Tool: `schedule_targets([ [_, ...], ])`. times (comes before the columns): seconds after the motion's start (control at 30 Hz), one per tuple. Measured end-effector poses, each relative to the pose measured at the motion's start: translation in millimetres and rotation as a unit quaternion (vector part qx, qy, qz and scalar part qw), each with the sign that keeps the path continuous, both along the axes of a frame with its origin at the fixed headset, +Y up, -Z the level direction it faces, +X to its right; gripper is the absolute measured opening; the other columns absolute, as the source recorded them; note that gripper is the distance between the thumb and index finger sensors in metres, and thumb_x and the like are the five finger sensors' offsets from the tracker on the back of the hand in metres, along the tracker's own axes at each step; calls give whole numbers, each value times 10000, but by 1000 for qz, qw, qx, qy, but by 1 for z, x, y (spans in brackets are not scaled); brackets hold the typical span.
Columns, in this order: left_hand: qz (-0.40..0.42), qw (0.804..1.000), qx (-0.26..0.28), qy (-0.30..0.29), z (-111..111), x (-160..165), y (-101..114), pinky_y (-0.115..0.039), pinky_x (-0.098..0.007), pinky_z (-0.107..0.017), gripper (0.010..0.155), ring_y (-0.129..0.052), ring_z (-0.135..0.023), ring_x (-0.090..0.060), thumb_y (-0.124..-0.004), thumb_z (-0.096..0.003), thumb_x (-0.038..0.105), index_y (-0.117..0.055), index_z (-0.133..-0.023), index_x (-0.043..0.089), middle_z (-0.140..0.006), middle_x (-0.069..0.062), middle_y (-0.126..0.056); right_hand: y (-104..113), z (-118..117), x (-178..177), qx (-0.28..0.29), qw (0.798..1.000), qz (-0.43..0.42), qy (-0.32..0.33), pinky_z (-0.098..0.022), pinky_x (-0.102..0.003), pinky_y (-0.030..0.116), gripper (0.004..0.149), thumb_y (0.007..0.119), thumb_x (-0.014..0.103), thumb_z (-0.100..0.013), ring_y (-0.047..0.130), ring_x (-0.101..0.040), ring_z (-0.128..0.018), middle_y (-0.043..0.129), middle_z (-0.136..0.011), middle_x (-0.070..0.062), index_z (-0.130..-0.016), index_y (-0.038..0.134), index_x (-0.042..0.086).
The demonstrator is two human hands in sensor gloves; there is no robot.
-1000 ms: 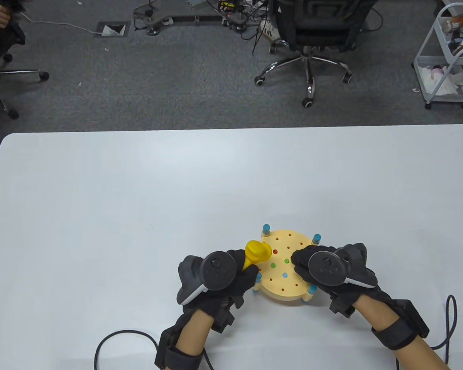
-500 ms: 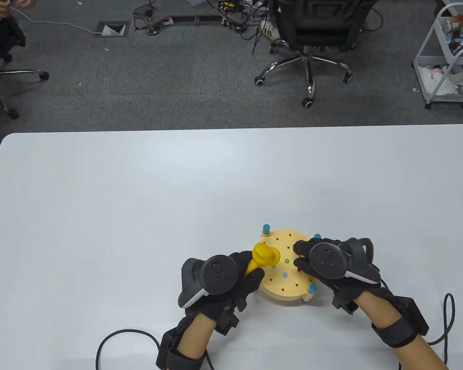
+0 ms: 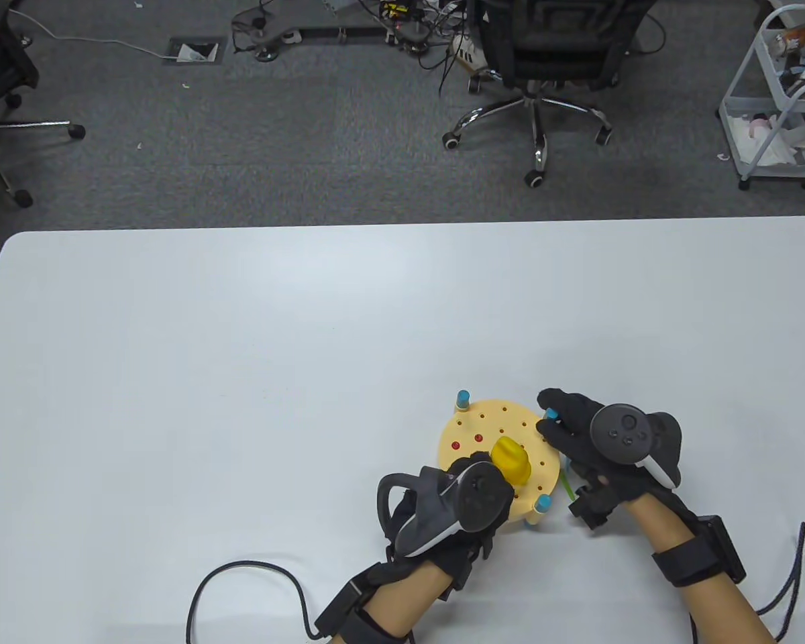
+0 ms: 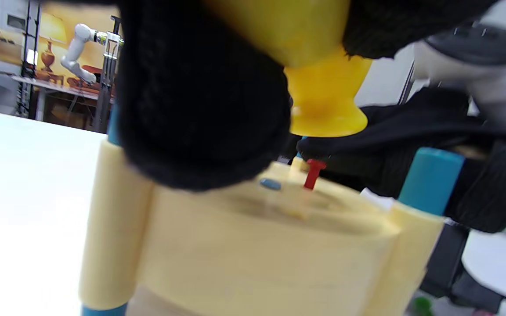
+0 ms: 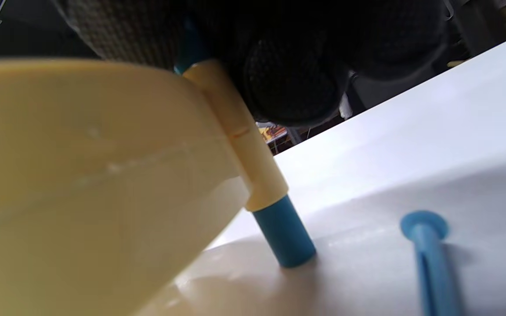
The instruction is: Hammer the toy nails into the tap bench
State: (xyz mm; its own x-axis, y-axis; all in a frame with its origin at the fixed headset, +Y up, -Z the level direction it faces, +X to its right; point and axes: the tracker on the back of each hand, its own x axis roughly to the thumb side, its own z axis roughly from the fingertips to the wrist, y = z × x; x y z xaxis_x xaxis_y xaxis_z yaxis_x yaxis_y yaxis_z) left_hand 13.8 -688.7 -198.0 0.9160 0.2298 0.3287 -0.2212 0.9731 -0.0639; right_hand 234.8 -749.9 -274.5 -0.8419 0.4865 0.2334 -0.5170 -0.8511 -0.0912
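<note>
The round pale-yellow tap bench (image 3: 469,429) stands on blue legs near the table's front edge. Two red nails (image 3: 477,438) sit in its left part. My left hand (image 3: 481,477) grips the yellow toy hammer (image 3: 511,460), whose head hangs over the bench's middle. In the left wrist view the hammer head (image 4: 323,109) hovers just above an upright red nail (image 4: 313,172), beside a sunk blue nail (image 4: 270,184). My right hand (image 3: 555,419) holds the bench's right rim, its fingers (image 5: 292,74) curled at a corner post (image 5: 235,131).
A loose blue nail (image 5: 428,259) lies on the table by the bench's blue leg (image 5: 283,237). A green nail (image 3: 567,484) pokes out under my right hand. Glove cables (image 3: 241,577) loop along the front edge. An office chair (image 3: 543,60) stands beyond the table.
My left hand has swung the hammer rightward from the bench's left edge to over its middle. The right hand has slid off the bench top to its right rim.
</note>
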Motion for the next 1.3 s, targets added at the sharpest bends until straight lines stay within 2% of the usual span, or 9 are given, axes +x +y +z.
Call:
schedule_targets([
  [0.17, -44, 998, 35, 30, -1, 18, 4, -818, -332, -42, 656, -1057, -150, -253, -741, -388, 485, -796, -841, 15, -517, -198, -1012, -2, 2, -5, 16, 1000, 26, -10, -411, -366, 819, 549, 726, 440, -409, 956, -193, -523, 863, -801, -92, -899, 719, 194],
  [0.27, -199, 980, -23, 18, -3, 32, 1, -834, -310, -72, 658, -1057, -178, -202, -669, -388, 517, -745, -857, 62, -522, -144, -990, -2, 2, -6, 13, 1000, 24, -9, -405, -364, 820, 549, 724, 442, -409, 957, -192, -514, 866, -797, -95, -898, 720, 190],
  [0.4, -54, 995, 85, 19, 1, 34, 19, -816, -365, -39, 658, -1052, -127, -290, -767, -365, 467, -839, -830, 7, -479, -223, -1027, -2, 2, -7, 14, 999, 31, -10, -400, -360, 822, 550, 716, 442, -411, 959, -187, -504, 866, -795, -96, -899, 717, 187],
  [0.5, -275, 960, -19, 38, -5, 48, 1, -857, -275, -97, 655, -1065, -207, -140, -619, -377, 548, -712, -862, 116, -534, -82, -980, -2, 2, -7, 11, 999, 32, -9, -397, -360, 822, 549, 715, 440, -413, 959, -188, -501, 866, -796, -99, -899, 717, 186],
  [0.57, -186, 979, 72, 39, -3, 44, 7, -849, -307, -60, 654, -1069, -148, -193, -690, -365, 524, -809, -835, 85, -487, -126, -1027, -2, 2, -7, 13, 999, 37, -9, -399, -360, 821, 551, 712, 442, -413, 959, -188, -501, 866, -796, -97, -901, 716, 185],
  [0.67, -169, 985, -33, 12, -4, 44, 1, -814, -359, -92, 653, -1040, -191, -263, -703, -385, 486, -764, -857, 40, -522, -190, -982, -3, 2, -7, 13, 999, 35, -9, -400, -363, 821, 553, 708, 443, -415, 959, -190, -503, 863, -797, -100, -903, 713, 184],
  [0.73, -184, 983, 14, 18, -4, 38, 10, -832, -333, -102, 650, -1050, -201, -232, -681, -386, 511, -766, -862, 76, -536, -148, -991, -1, 1, -6, 2, 999, 37, 0, -409, -369, 819, 569, 705, 447, -419, 958, -199, -516, 858, -808, -105, -919, 703, 176],
  [0.93, 70, 995, 62, 23, 6, -17, 28, -825, -351, -117, 653, -1046, -224, -247, -687, -391, 506, -758, -871, 68, -553, -165, -985, 18, 13, 27, -20, 999, -32, -19, -420, -400, 804, 645, 707, 465, -422, 946, -235, -531, 845, -819, -152, -963, 677, 115],
  [1.3, 172, 977, 4, 127, -12, -110, 3, -819, -349, -124, 653, -1041, -230, -251, -689, -395, 513, -757, -874, 75, -558, -166, -981, -16, 7, -3, -75, 961, 245, -101, -314, -326, 857, 509, 798, 457, -373, 987, -139, -348, 962, -608, -40, -798, 818, 178],
])
